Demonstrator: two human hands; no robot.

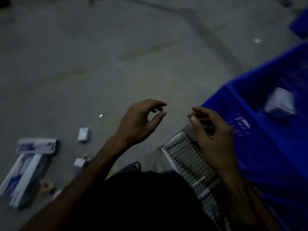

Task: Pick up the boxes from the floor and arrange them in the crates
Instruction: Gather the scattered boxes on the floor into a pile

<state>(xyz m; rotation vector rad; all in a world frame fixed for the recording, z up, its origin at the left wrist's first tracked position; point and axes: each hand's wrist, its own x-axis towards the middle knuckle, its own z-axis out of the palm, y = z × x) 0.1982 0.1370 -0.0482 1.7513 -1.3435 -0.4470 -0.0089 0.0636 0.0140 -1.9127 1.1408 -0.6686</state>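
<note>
Floor [116, 47]: we see grey concrete, dim and blurred, filling most of the view, with boxes scattered at lower left.
Crate [266, 155]: we see a blue crate at right, its near corner just beside the right hand; a second blue shape [300, 24] sits at the top right edge.
Box in crate [280, 102]: we see one pale box lying inside the crate, tilted, apart from both hands.
Mesh [185, 157]: we see a white wire grid beside the crate, partly under the right hand; we cannot tell whether the hand touches it.
Long boxes [28, 165]: we see white-and-blue cartons on the floor at far left, one lying across the ends of two others.
Small boxes: we see one white box [84, 134] on the floor left of the left wrist, and a smaller one [79, 162] nearer to us, just beside the forearm.
Left hand [141, 122]: we see it raised above the floor, fingers [158, 105] loosely curled, thumb apart from them, holding nothing.
Right hand [211, 132]: we see it at the crate's corner, fingers [200, 110] loosely bent and slightly spread, holding nothing that we can make out.
</note>
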